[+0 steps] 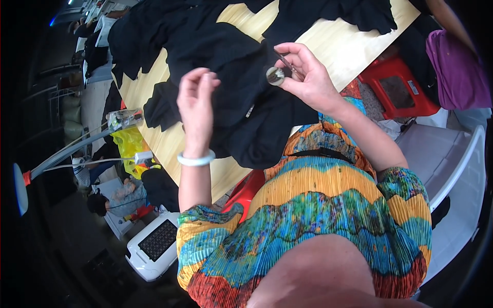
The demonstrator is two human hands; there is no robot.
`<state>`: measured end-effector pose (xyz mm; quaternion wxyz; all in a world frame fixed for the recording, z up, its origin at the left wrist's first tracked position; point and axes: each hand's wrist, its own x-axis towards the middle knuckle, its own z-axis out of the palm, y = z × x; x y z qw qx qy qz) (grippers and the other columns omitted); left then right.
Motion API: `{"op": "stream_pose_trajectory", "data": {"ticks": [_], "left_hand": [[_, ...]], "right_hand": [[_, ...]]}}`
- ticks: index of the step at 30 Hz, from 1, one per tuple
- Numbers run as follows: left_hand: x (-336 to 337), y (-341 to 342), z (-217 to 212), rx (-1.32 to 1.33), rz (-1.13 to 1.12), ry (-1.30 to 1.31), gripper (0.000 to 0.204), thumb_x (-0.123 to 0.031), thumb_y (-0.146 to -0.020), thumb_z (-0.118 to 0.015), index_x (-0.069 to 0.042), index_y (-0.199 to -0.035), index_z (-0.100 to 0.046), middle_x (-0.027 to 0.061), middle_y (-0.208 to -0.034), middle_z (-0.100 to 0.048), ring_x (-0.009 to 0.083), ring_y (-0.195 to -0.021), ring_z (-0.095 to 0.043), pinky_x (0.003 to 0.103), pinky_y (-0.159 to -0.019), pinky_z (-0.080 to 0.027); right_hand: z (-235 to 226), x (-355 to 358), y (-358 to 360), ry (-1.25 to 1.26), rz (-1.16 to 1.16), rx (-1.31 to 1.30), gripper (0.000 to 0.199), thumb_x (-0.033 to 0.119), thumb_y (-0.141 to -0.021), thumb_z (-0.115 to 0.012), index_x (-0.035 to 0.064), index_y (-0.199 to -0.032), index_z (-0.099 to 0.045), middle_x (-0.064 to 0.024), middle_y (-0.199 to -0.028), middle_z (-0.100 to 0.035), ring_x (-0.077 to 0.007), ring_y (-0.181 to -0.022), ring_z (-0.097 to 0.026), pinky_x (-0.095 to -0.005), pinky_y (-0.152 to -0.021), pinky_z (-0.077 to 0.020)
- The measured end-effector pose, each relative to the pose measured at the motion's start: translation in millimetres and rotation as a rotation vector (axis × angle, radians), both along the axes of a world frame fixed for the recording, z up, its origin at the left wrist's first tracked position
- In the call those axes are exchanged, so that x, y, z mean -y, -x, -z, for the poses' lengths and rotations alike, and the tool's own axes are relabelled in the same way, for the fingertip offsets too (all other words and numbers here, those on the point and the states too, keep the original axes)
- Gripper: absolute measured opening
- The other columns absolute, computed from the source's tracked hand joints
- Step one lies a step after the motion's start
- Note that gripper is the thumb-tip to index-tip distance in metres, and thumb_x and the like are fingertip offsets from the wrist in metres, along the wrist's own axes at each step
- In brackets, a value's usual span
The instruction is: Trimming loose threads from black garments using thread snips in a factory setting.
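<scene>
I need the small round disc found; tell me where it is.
In the head view the disc sits upper centre, pinched in the right hand over the black cloth on the table, right of the raised left hand.

A red stool (393,87) stands beside a white basket (154,246).

The black fabric (226,56) runs off the top edge of the frame and hides most of the wooden surface (339,41) beneath it. In the right hand (308,77), a small round object (275,76) is too small and blurred to identify, and the thin tool (285,62) beside it is unclear. At upper right, a person in purple (457,66) is cut off by the rim.
</scene>
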<state>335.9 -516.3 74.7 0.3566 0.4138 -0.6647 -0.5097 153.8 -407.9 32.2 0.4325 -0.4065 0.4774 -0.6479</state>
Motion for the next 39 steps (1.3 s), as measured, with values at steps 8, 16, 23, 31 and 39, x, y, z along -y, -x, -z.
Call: {"op": "stream_pose_trajectory", "data": {"ticks": [8,16,23,31,39], "left_hand": [[-41,19,-15,0.156,0.206,-0.074,0.022,-0.011,-0.072,-0.067,0.001,-0.089,-0.06,0.0025,-0.079,-0.057,0.0077,-0.071,-0.053,0.019,-0.065,-0.042],[-35,14,-8,0.112,0.19,-0.021,0.009,-0.007,-0.08,-0.058,0.001,-0.083,-0.059,-0.0008,-0.074,-0.058,0.0033,-0.066,-0.05,0.016,-0.061,-0.041],[7,-9,4,-0.044,-0.269,0.111,0.013,-0.015,-0.087,-0.048,-0.002,-0.087,-0.051,0.0049,-0.08,-0.055,0.0106,-0.068,-0.054,0.022,-0.065,-0.045],[-23,10,-4,-0.295,0.238,-0.577,0.026,0.002,-0.078,-0.05,0.002,-0.104,-0.054,0.0061,-0.093,-0.061,0.0113,-0.082,-0.057,0.022,-0.077,-0.044],[-22,-18,3,-0.547,0.262,-0.823,0.04,0.009,-0.067,-0.042,0.005,-0.106,-0.051,0.0119,-0.102,-0.058,0.0194,-0.096,-0.055,0.029,-0.09,-0.039]], "right_hand": [[-2,3,-11,0.12,0.12,-0.258,0.042,-0.003,-0.071,-0.055,0.0039,-0.11,-0.042,-0.0055,-0.08,-0.058,-0.0084,-0.07,-0.056,-0.0208,-0.062,-0.0446],[-4,-2,-11,0.113,0.114,-0.374,0.043,-0.003,-0.069,-0.054,0.006,-0.109,-0.043,-0.0082,-0.081,-0.059,-0.0149,-0.071,-0.06,-0.0239,-0.062,-0.0469],[-7,4,-9,0.08,0.096,-0.296,0.044,-0.003,-0.07,-0.055,0.0048,-0.111,-0.041,-0.007,-0.077,-0.056,-0.0125,-0.066,-0.057,-0.0232,-0.06,-0.0454],[-27,1,-4,0.042,-0.053,-0.076,0.048,-0.002,-0.072,-0.059,0.0037,-0.116,-0.04,-0.004,-0.094,-0.053,-0.0063,-0.081,-0.053,-0.018,-0.067,-0.0424],[-23,3,23,0.026,-0.09,-0.138,0.028,0.007,-0.081,-0.055,-0.0001,-0.108,-0.05,-0.0062,-0.094,-0.057,-0.0101,-0.09,-0.054,-0.0199,-0.078,-0.0425]]}}
